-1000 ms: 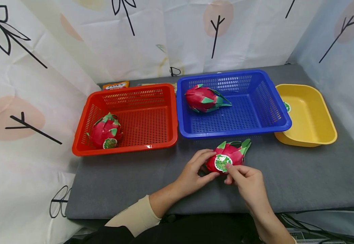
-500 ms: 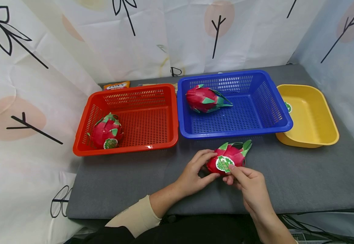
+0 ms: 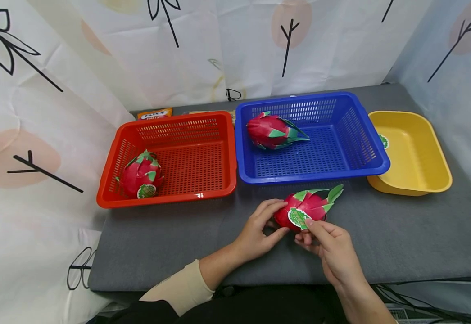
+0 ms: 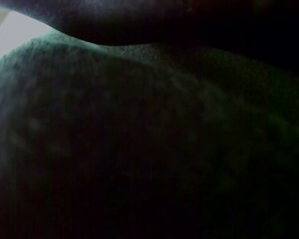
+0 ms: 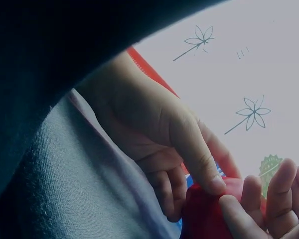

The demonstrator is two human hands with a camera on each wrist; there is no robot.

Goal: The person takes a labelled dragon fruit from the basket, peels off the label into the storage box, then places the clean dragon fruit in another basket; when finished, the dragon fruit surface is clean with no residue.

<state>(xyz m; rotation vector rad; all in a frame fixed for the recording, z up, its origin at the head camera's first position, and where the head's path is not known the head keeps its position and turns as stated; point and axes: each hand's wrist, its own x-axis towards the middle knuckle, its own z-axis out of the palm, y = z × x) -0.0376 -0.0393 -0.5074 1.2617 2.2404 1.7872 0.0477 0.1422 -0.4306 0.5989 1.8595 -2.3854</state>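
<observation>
A red dragon fruit [image 3: 312,205] with green leafy tips rests on the grey table in front of the blue basket. My left hand [image 3: 259,228] holds its left end, thumb at the near side and fingers over the far side. On the fruit's near face is a round green-and-white sticker [image 3: 297,217]. My right hand [image 3: 332,245] pinches this sticker's lower right edge between thumb and forefinger. In the right wrist view the sticker [image 5: 270,172] stands up beside my right fingers [image 5: 280,191], while the left thumb presses the fruit [image 5: 204,211]. The left wrist view is almost wholly dark.
A red basket [image 3: 195,196] at left holds a stickered dragon fruit [image 3: 141,173]. The blue basket [image 3: 312,177] behind my hands holds another dragon fruit [image 3: 273,130]. Right of it stands a yellow basin [image 3: 415,153] with a green sticker [image 3: 383,141] at its left wall. An orange packet [image 3: 154,114] lies behind.
The dragon fruit has turned slightly, its leafy end shifting right. The sticker has tilted a little, with my right fingers staying at its edge. My left hand has barely moved.
</observation>
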